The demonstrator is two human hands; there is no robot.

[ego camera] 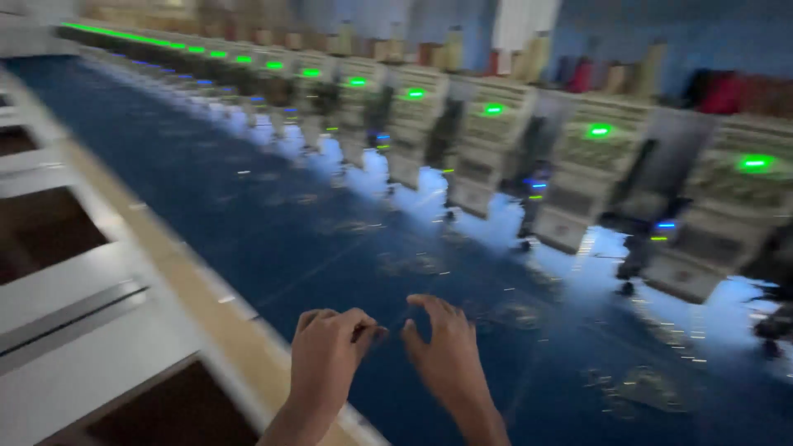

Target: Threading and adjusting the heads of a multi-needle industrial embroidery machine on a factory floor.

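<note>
Both hands are hovering over the dark blue fabric (273,239) stretched under the embroidery heads (487,149) — left hand (326,355) and right hand (446,347) curling fingertips together, pinching something too fine to tell — soft, light cloth, probably best gripped near the edge.

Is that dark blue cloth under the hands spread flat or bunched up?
Spread flat. The dark blue cloth stretches smooth along the row of machine heads, with no folds showing. The picture is blurred, so small wrinkles cannot be ruled out.

machine heads (496,140): motion-blurred | forearms: cut off at bottom edge
</note>
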